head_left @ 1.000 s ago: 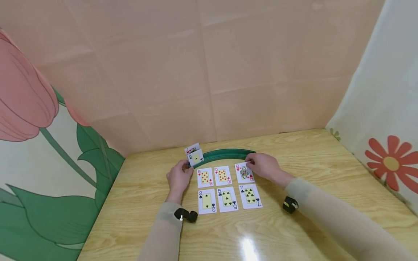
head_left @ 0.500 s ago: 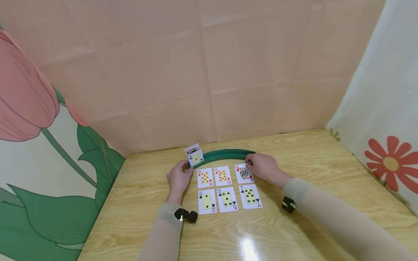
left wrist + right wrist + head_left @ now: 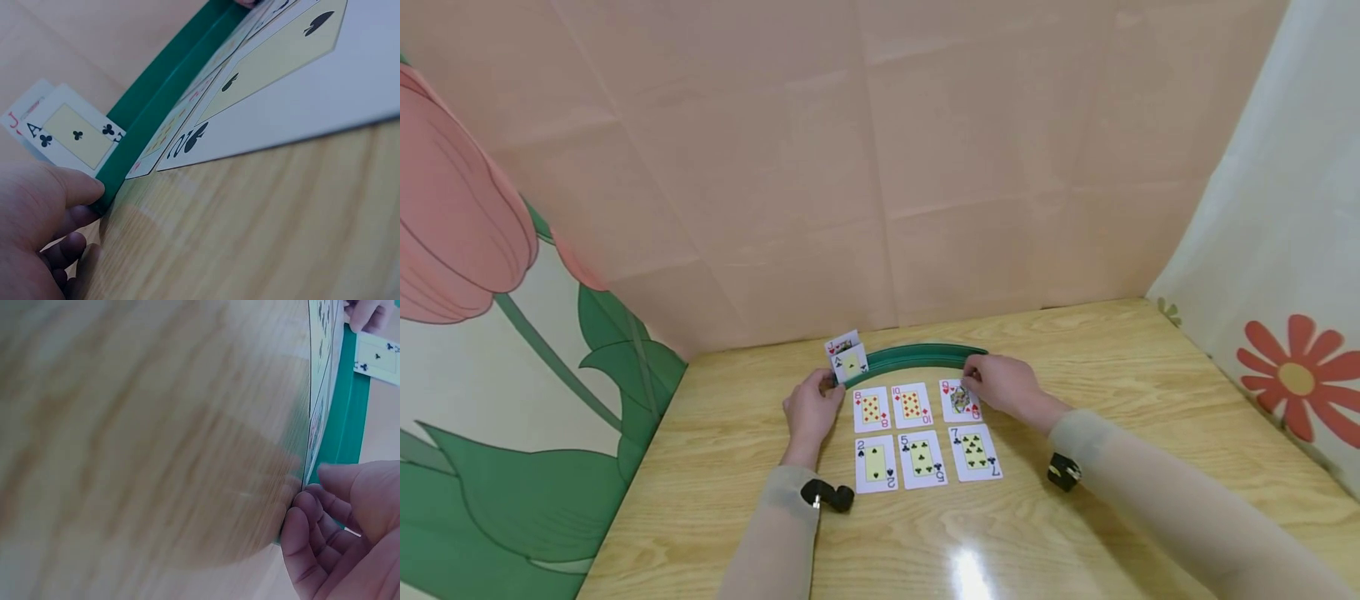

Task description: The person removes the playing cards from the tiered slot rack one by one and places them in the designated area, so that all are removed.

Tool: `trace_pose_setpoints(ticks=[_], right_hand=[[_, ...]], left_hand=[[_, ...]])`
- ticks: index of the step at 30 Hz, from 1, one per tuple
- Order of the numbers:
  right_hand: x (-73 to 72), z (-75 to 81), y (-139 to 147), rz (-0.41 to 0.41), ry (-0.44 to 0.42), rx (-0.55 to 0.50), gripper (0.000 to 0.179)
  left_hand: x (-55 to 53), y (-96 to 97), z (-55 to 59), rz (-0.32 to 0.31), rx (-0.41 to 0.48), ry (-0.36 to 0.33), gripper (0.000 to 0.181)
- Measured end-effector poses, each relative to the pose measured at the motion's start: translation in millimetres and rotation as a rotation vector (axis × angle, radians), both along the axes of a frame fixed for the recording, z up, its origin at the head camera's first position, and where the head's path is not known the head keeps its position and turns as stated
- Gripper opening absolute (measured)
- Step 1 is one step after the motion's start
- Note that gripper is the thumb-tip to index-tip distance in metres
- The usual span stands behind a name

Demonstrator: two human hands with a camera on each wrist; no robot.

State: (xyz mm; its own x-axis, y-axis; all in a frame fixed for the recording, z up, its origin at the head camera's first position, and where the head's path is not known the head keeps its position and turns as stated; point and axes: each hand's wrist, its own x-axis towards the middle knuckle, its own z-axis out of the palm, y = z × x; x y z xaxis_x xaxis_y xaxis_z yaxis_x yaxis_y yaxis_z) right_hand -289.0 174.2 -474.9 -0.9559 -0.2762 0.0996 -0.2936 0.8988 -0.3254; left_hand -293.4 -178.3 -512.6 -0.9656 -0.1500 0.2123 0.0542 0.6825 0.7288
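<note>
Green, apparently plastic, the curved, grooved card rack [image 3: 917, 357] stands on the pale wood-grain table [image 3: 730, 467] in the head view, the white-bordered rectangular ace of clubs [image 3: 850, 364] and a red jack [image 3: 838, 343] upright at its left end. The left hand [image 3: 813, 408] is at that end. The right hand [image 3: 1009, 385] touches the upper right of the white rectangular queen of hearts [image 3: 958, 402], which lies before the rack above the seven of clubs [image 3: 975, 452]. Such a card should be light, thin, slick and easily creased; an edge or corner is likely the best hold. The rack looks stiff and light, best steadied by an end.

In the left wrist view, thumb and fingers pinch the rack's end, nearly closed around it, just below the ace.

In the right wrist view, the bent fingers meet the queen's edge, the thumb slightly apart from them; I cannot tell whether the card is gripped.
</note>
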Motion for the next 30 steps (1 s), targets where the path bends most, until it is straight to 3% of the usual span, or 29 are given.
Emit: trace_pose_setpoints(ticks=[8,30], right_hand=[[3.3,4.2,0.5,-0.004,-0.022,-0.017,0.031],[2.2,1.9,3.4,0.083,-0.040,-0.064,0.025]], left_hand=[[-2.0,0.3,2.9,0.004,-0.010,-0.016,0.032],[-1.4,0.6,0.1,0.000,-0.006,-0.031,0.032]])
